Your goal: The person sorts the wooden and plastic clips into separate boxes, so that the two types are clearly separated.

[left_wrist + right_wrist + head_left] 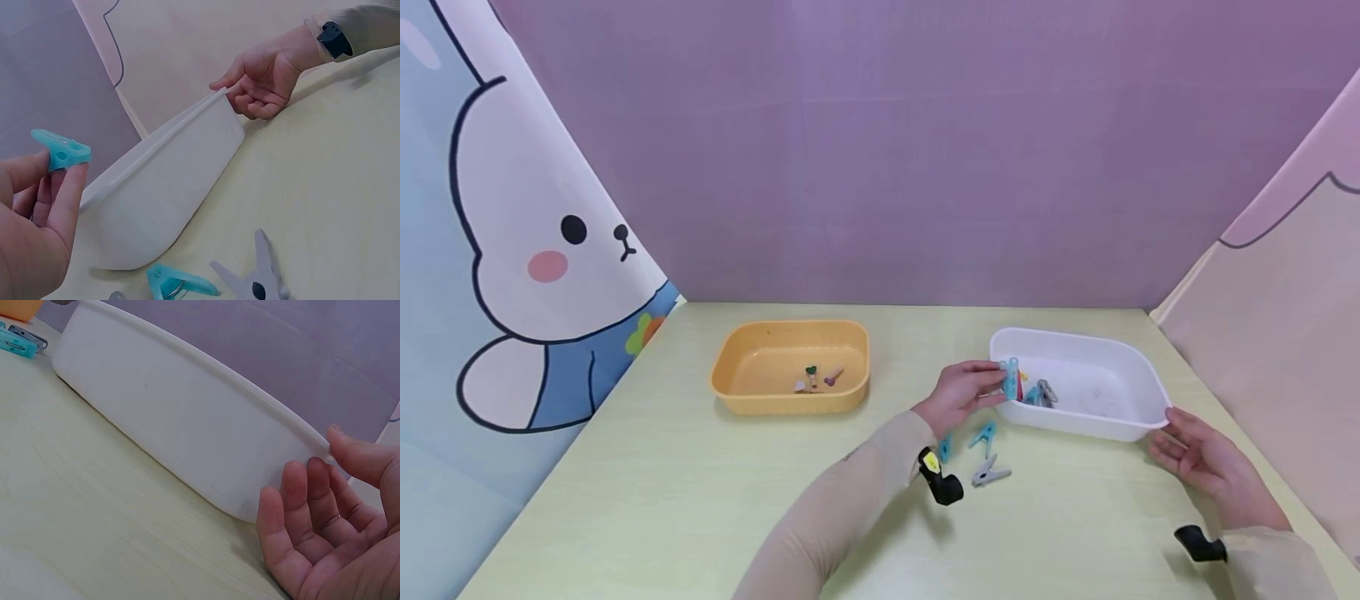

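My left hand [958, 396] pinches a teal clothespin [62, 150] between thumb and fingers, just over the left end of the white basin [1075, 422]. My right hand [1210, 458] grips the basin's right front corner, thumb on the rim and fingers curled at the outer wall. Inside, near the left end, lie a grey clothespin [1047, 392], another teal one [1032, 396] and small red and yellow bits partly hidden by the held clothespin. On the table before the basin are a grey clothespin [990, 472] and two teal ones, one [983, 435] beside my left wrist.
To the left stands an orange-yellow basin [790, 405] holding several small clips, one with a green heart [811, 370] and one purple [832, 378]. A purple backdrop [880, 167] rises behind the pale table [662, 483]. Printed cloth hangs at both sides.
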